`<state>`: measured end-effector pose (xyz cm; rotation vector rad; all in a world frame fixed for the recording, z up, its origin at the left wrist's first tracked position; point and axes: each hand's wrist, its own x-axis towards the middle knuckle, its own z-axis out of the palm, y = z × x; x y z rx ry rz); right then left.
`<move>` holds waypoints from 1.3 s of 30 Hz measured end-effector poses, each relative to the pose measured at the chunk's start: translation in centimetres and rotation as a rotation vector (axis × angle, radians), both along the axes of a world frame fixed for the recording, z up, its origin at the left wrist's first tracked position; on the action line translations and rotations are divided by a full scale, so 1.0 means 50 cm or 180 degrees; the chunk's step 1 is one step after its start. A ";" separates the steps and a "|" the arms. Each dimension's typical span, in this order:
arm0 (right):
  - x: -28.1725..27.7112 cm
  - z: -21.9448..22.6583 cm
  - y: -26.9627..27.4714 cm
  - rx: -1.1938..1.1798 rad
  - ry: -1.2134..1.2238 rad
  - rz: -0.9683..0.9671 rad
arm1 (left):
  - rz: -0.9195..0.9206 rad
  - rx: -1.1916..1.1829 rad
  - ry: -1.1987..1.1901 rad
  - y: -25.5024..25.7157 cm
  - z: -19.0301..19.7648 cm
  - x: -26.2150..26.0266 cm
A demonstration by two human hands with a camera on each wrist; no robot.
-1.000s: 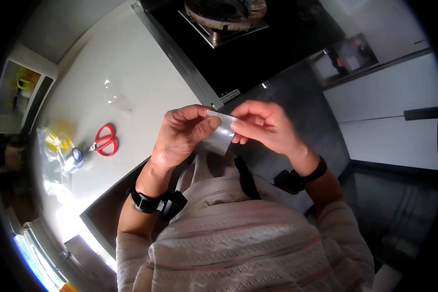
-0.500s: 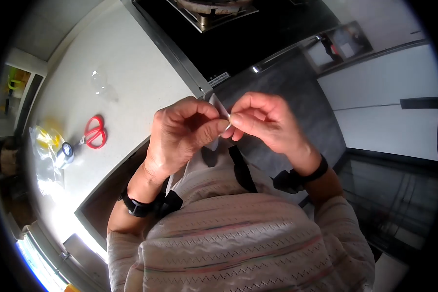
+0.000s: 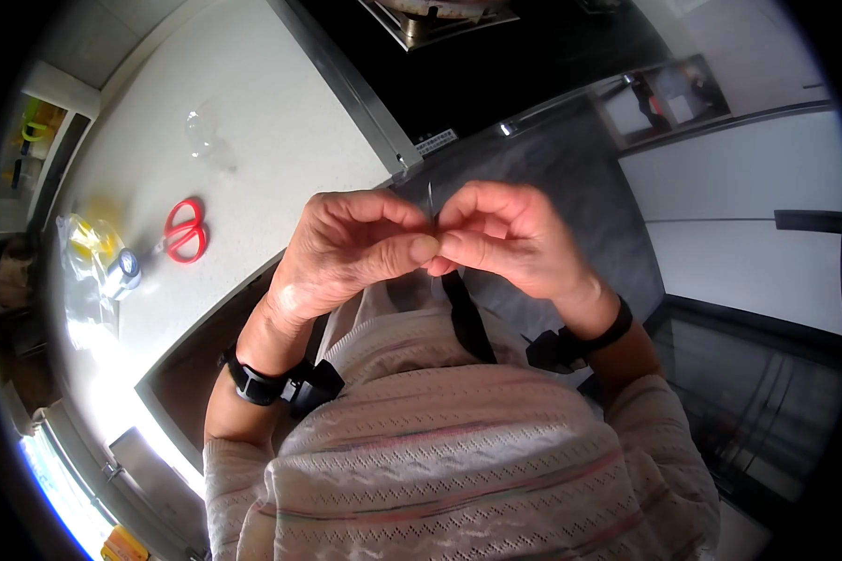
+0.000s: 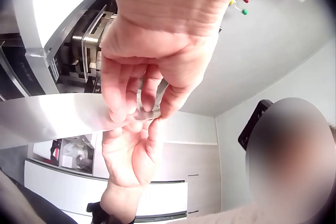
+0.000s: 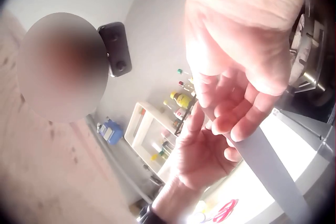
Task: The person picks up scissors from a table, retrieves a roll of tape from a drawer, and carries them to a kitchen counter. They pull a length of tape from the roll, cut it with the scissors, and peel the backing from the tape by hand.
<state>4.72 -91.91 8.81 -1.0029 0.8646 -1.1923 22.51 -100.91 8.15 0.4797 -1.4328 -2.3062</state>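
Both hands meet in front of the body, fingertips together, in the head view. The left hand and the right hand pinch a pale, smooth strip between thumbs and fingers. In the head view the strip stands almost edge-on, a thin line above the fingertips. Seen from the right wrist, the strip hangs flat and long past the fingers. Red-handled scissors lie on the counter to the left, beside a grey-blue tape roll.
A clear plastic bag with something yellow lies at the left of the pale counter. A small transparent piece sits farther back. A black stove top adjoins the counter, with white cabinets on the right.
The strip has turned from showing its broad face to nearly edge-on. The hands have drawn closer, so thumbs and fingertips now meet. The head view has shifted slightly.
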 end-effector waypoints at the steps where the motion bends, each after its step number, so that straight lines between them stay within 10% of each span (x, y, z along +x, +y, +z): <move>1: 0.000 -0.002 0.000 -0.0071 0.0022 0.0005 | -0.0003 0.0015 -0.0003 0.000 -0.003 0.000; 39: -0.016 -0.009 -0.001 0.0026 0.0365 -0.0023 | -0.0269 0.0070 0.0396 -0.018 -0.042 -0.022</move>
